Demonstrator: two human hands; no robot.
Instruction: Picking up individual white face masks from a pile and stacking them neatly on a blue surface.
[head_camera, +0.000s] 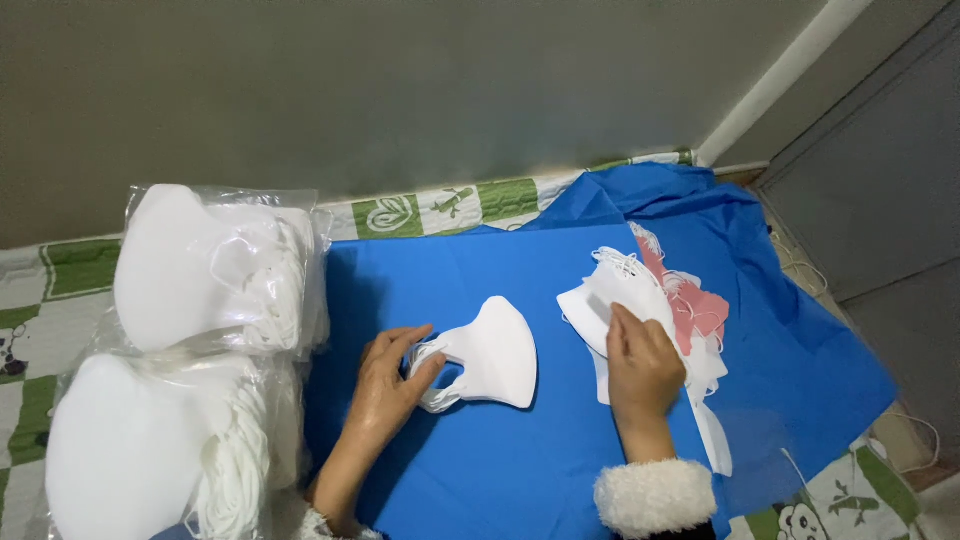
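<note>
at the middle of the blue sheet (480, 440), the left hand (385, 385) pinches one white mask's (495, 352) ear loops; the right hand (642, 365) presses flat on the mask pile (625, 295) toward its right edge; bagged masks (215, 265) wait left.

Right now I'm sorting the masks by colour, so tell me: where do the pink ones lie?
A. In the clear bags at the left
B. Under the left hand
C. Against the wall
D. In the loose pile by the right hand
D: the pink masks show in the loose pile that the right hand rests on, over the blue sheet.
</note>
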